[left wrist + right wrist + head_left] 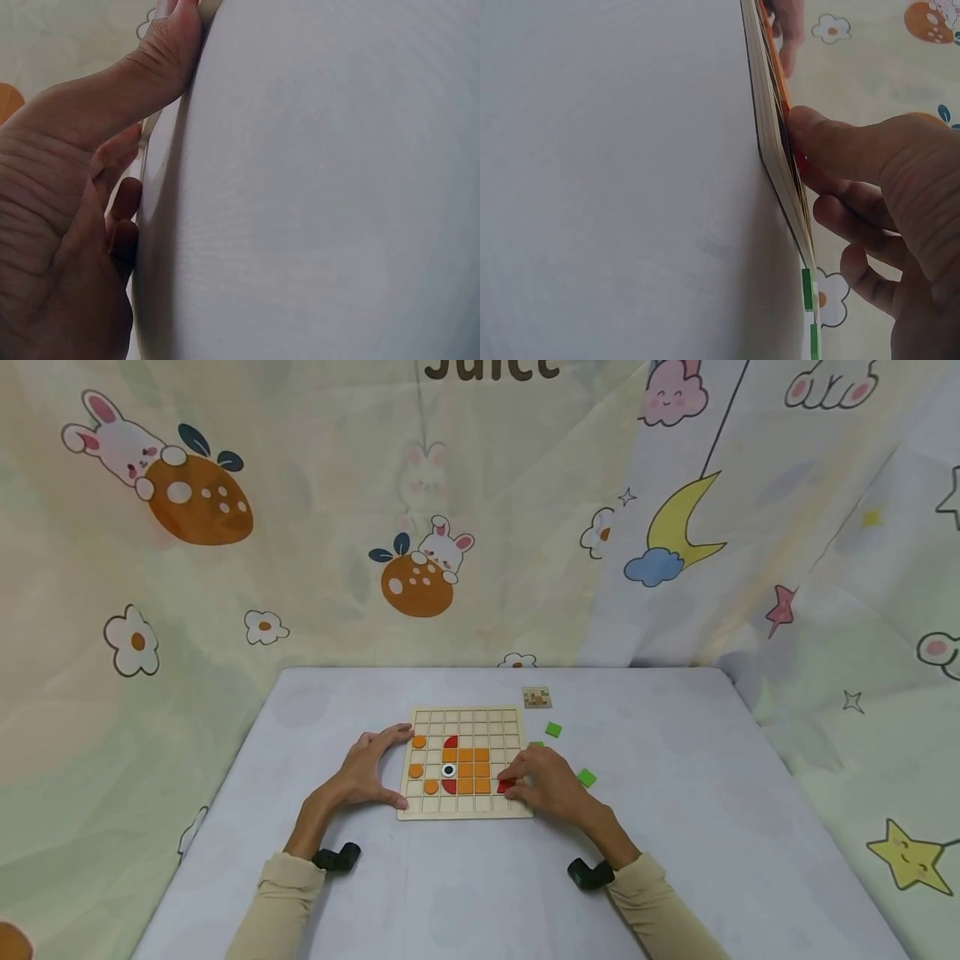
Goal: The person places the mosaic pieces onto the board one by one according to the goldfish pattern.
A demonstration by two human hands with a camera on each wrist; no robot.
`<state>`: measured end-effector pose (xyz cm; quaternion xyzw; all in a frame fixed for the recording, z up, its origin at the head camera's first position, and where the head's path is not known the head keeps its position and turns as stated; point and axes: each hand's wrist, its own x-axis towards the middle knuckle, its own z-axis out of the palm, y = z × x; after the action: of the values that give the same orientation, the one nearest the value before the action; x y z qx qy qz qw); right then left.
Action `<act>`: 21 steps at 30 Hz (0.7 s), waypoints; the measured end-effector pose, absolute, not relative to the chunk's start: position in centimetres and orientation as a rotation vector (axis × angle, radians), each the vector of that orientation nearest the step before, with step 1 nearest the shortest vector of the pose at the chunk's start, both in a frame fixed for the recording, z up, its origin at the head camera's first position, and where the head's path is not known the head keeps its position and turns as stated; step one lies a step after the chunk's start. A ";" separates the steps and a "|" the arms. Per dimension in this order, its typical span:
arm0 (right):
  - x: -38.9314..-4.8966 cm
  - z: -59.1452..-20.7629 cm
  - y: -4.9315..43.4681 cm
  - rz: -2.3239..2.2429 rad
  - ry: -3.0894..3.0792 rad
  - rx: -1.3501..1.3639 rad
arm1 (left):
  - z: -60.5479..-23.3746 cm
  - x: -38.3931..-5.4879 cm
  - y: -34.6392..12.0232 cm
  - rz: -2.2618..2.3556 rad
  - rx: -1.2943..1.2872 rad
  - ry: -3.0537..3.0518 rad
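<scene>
A light wooden grid board (465,816) lies on the table. With thumb and fingers spread apart, my left hand (367,768) touches the board's left edge. My right hand (551,783) pinches a red tile (505,786) at the right side of the grid, and its fingers partly cover it. Several orange square tiles (473,771) form a block in the middle. To their left sit a round eye tile (448,770) and two red rounded tiles, one upper (450,742) and one lower (449,786). Three orange discs (416,771) are in the grid's left columns.
Green tiles lie right of the board, one farther back (553,729) and one beside the right hand (587,777); another is partly hidden. A small patterned card (537,697) lies behind the board's right corner. The white-covered table (420,893) meets a printed cloth backdrop (322,568).
</scene>
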<state>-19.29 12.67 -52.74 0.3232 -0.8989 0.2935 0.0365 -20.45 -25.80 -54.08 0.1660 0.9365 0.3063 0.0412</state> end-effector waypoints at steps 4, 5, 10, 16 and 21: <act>-19.2 -52.7 12.7 0.853 -2.760 0.961 | -54.0 -20.4 -25.7 0.933 0.504 2.868; -19.1 -52.6 12.6 0.848 -2.765 0.956 | -54.0 -20.4 -25.7 0.932 0.504 2.868; -19.2 -52.3 12.6 0.881 -2.779 0.968 | -54.0 -20.4 -25.7 0.940 0.501 2.866; -19.8 -51.9 12.5 0.891 -2.823 1.013 | -54.2 -20.4 -25.8 0.917 0.513 2.882; -20.4 -51.4 11.9 0.868 -2.855 1.064 | -54.3 -20.5 -25.8 0.907 0.520 2.887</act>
<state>-20.40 11.92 -51.36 0.3360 -0.9010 0.2740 -0.0133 -20.52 -25.76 -54.28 0.1693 0.9397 0.2952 0.0353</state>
